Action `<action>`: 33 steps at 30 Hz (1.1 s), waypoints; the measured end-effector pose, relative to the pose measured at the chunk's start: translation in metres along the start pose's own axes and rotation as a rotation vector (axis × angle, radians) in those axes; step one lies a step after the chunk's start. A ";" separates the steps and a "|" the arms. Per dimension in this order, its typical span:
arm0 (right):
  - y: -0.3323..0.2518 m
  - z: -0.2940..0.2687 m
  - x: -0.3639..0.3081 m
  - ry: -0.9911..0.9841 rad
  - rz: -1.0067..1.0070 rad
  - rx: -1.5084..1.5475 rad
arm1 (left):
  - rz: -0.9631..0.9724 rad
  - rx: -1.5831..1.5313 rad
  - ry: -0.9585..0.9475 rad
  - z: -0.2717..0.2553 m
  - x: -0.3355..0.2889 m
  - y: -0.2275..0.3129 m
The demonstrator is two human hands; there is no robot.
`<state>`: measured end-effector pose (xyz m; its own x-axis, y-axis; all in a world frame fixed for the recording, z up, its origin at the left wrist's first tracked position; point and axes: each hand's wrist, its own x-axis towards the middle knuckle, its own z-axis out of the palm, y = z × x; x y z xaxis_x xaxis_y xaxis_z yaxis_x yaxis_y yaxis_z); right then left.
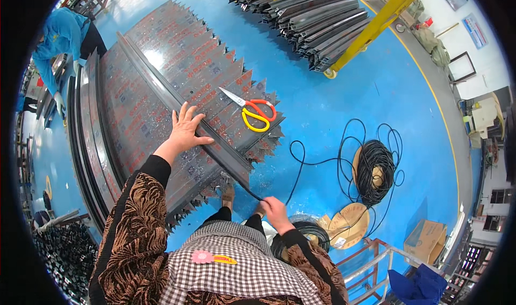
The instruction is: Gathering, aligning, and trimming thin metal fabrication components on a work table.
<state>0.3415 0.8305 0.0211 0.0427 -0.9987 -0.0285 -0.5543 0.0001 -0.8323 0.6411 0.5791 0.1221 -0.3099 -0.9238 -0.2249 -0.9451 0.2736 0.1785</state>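
Fingers spread, my left hand (pixel 186 128) lies on a long dark-grey metal profile (pixel 148 75) with a groove along it. This profile rests on a wide layer of grey profiles (pixel 137 109) with mitred, pointed ends and red print. My right hand (pixel 276 212) is closed around a thin black rubber strip (pixel 251 192) just off the profile's near end. The strip leads up to the profile; beyond my hand a black line loops across the floor to a large coil (pixel 376 168). Scissors (pixel 245 104) with one red and one yellow handle lie on the layer, right of my left hand.
At the far left a person in blue (pixel 62 39) with white gloves bends over other profiles. More dark profiles (pixel 317 23) sit by a yellow frame (pixel 376 25). Lower right are a cardboard disc (pixel 349 224), a metal rail frame (pixel 371 273) and a cardboard box (pixel 425 239).
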 end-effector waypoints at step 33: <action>-0.001 -0.004 -0.012 -0.078 0.062 -0.021 | 0.006 0.081 0.043 0.015 0.001 -0.017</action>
<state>0.3381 0.8423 0.0247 0.0713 -0.9898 -0.1235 -0.5753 0.0604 -0.8157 0.6556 0.5777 0.1045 -0.3129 -0.9321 -0.1827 -0.9490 0.2988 0.1009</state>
